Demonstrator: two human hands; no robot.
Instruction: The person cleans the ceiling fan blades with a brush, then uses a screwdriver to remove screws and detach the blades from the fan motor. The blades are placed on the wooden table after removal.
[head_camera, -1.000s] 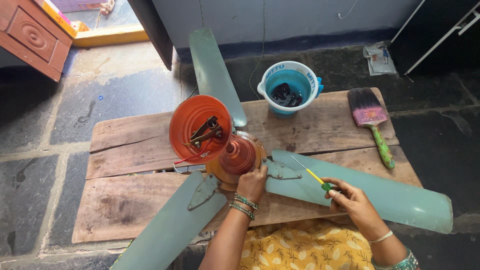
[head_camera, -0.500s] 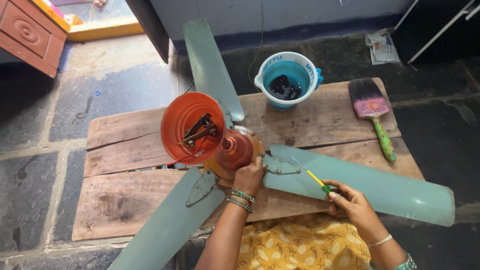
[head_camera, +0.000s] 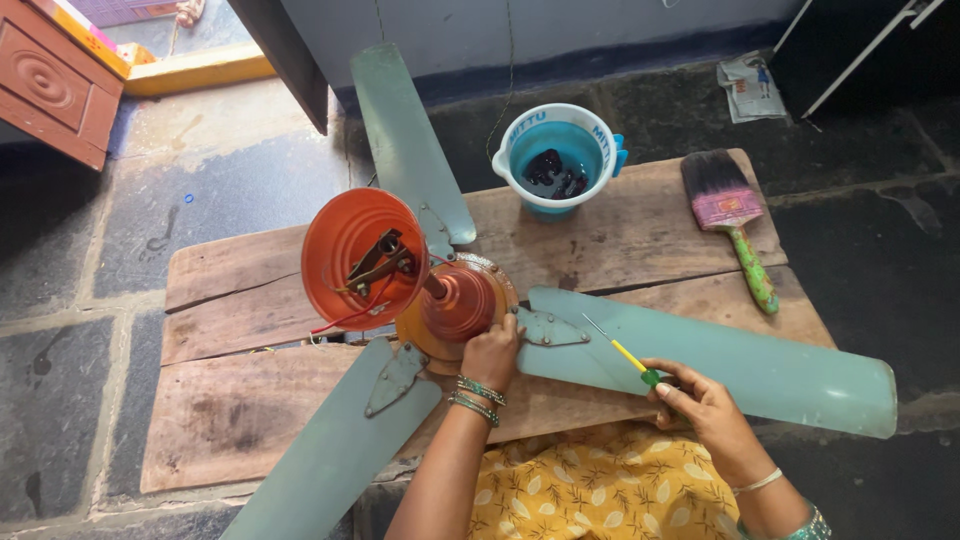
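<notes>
A ceiling fan lies on a low wooden table (head_camera: 230, 400), with three pale green blades and a copper-coloured motor hub (head_camera: 455, 300). An orange canopy cup (head_camera: 355, 255) with wires inside stands on the fan's rod. My left hand (head_camera: 490, 352) rests on the hub's near edge, beside the metal bracket of the right blade (head_camera: 740, 365). My right hand (head_camera: 700, 400) holds a small screwdriver (head_camera: 622, 352) with a yellow and green handle; its tip points at that bracket.
A blue and white mug (head_camera: 558, 160) with dark pieces inside stands at the table's far edge. A wide paintbrush (head_camera: 735, 215) with a green handle lies at the right. Dark stone floor surrounds the table; a brown wooden panel (head_camera: 45, 80) is at the top left.
The view has shifted slightly. My left hand stays on the hub and my right hand keeps the screwdriver near the blade bracket.
</notes>
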